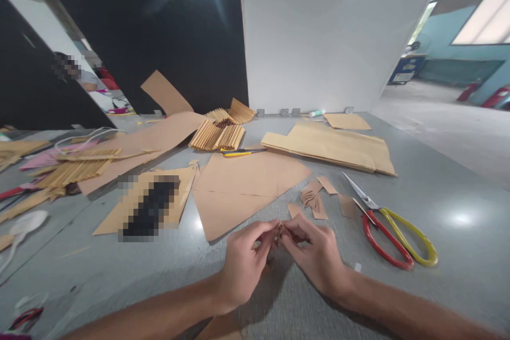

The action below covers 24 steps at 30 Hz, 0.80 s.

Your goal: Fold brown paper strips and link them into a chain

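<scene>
My left hand [244, 260] and my right hand [314, 252] meet over the grey table [438, 255], close to its near edge. Both pinch one small folded piece of brown paper [280, 230] between thumbs and fingertips. Just beyond the hands lie small brown paper scraps [314, 199], some of them pleated. A large flat sheet of brown paper [243, 183] lies behind my left hand. Scissors [388, 223] with one red and one yellow handle rest to the right of my right hand.
A yellow utility knife [238, 153] lies beyond the sheet, with stacks of pleated brown paper [219, 133] behind it. Folded brown paper bags [334, 146] sit at the back right. More paper strips [75, 167] and cables clutter the left. A person works at far left.
</scene>
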Each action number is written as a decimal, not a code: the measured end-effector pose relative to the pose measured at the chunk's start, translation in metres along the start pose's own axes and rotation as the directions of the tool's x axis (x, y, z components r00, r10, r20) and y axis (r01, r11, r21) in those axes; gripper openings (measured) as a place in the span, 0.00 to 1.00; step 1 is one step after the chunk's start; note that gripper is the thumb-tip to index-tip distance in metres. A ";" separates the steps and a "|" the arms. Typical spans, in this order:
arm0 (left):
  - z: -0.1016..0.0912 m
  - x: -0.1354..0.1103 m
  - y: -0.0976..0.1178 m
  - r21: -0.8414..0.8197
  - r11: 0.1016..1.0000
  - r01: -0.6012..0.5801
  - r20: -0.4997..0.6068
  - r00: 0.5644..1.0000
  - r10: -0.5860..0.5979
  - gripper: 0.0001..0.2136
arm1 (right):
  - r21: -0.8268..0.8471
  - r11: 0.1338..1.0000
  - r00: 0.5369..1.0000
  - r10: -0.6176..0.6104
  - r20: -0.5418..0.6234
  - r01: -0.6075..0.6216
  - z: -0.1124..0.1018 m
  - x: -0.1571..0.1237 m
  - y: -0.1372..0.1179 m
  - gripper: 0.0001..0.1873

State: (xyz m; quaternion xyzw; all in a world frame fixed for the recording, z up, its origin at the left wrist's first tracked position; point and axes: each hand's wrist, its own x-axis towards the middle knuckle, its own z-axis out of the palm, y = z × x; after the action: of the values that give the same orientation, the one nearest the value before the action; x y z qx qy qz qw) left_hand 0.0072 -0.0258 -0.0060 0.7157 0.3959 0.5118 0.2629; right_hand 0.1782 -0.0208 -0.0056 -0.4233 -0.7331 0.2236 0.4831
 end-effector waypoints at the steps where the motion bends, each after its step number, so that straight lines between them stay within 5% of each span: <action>1: 0.000 0.000 0.001 0.010 1.000 -0.029 -0.010 1.000 0.029 0.07 | 0.028 1.000 1.000 -0.004 0.003 0.004 0.000 0.000 0.000 0.06; 10: 0.000 0.000 -0.001 0.096 0.987 -0.128 0.015 0.992 0.128 0.12 | 0.085 0.995 0.998 0.057 -0.036 -0.054 0.002 0.000 0.003 0.05; 17: -0.010 0.015 -0.005 -0.259 0.965 0.046 0.135 0.991 -0.011 0.09 | 0.192 0.979 0.997 0.075 0.001 -0.074 -0.001 -0.002 0.005 0.06; 24: -0.011 0.014 0.000 -0.247 0.929 0.277 0.198 0.953 -0.231 0.11 | 0.231 0.971 0.998 0.058 0.016 -0.060 -0.002 0.000 0.004 0.04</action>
State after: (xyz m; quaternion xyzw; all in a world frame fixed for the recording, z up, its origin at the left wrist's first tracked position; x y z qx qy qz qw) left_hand -0.0008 -0.0140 0.0052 0.6555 0.3882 0.4614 0.4547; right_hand 0.1815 -0.0189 -0.0072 -0.3847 -0.6913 0.3236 0.5190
